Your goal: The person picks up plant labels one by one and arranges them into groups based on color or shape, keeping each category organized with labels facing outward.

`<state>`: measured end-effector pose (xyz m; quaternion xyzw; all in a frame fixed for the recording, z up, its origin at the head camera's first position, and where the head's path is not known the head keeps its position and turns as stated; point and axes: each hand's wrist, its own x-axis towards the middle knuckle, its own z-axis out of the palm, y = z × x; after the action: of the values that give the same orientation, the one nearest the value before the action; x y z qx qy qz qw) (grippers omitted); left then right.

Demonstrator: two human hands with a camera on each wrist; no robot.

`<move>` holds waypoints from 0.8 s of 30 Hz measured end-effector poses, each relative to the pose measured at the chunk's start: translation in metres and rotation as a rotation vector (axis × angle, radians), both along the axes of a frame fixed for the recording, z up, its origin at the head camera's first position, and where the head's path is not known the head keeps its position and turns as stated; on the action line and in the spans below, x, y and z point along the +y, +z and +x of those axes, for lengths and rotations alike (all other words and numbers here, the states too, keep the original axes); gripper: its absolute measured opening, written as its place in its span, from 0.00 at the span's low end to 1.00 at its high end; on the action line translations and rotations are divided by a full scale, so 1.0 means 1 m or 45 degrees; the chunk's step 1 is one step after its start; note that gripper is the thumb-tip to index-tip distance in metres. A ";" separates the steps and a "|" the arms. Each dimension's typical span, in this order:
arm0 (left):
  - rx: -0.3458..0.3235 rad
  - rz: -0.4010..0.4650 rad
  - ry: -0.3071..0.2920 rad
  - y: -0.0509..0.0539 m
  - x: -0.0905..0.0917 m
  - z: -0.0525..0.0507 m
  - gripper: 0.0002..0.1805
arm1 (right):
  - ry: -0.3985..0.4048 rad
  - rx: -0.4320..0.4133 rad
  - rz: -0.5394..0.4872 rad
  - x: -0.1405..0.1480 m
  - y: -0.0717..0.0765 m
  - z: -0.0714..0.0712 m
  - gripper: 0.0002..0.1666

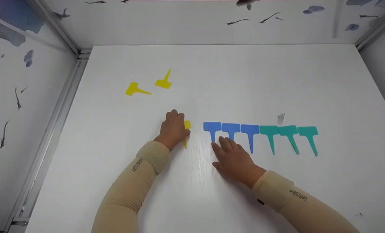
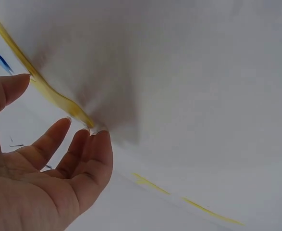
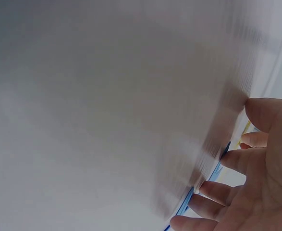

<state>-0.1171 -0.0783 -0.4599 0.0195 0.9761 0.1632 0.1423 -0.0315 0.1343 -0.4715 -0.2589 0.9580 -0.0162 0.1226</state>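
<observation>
The yellow tag (image 1: 187, 124) is near the middle of the frame on the white table (image 1: 192, 200), partly under my left hand. Nearest me, at the bottom of the frame, are my two tan sleeves (image 1: 121, 197). A bit farther, right of the middle, my right hand (image 1: 234, 161) is spread out flat. It grips nothing, but its fingertips touch the left two blue tags (image 1: 212, 126). If those fingers drag, I think the blue tags could slide and make the row crooked.

My left hand (image 1: 173, 131) is half curled. Its thumb is on the thin stem and its fingertips are at the wide end. I can't tell if it pinches the tag or just presses it. If it pushes unevenly, the tag could spin or bump the first blue one. Three green tags (image 1: 288, 130) end the row at the right; a hard bump could shift them too. Farthest away, at the upper left, lie two more yellow tags (image 1: 163, 84).
</observation>
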 end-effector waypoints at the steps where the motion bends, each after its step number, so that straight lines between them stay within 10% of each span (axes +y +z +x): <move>1: 0.000 0.004 0.006 0.000 0.001 -0.001 0.26 | -0.002 0.000 0.000 0.000 0.000 0.000 0.38; 24: -0.023 0.029 0.020 -0.004 0.007 -0.005 0.26 | 0.011 -0.004 -0.025 0.002 0.002 0.001 0.38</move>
<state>-0.1225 -0.0712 -0.4635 0.0120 0.9729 0.1757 0.1498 -0.0305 0.1361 -0.4695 -0.2643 0.9564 -0.0254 0.1218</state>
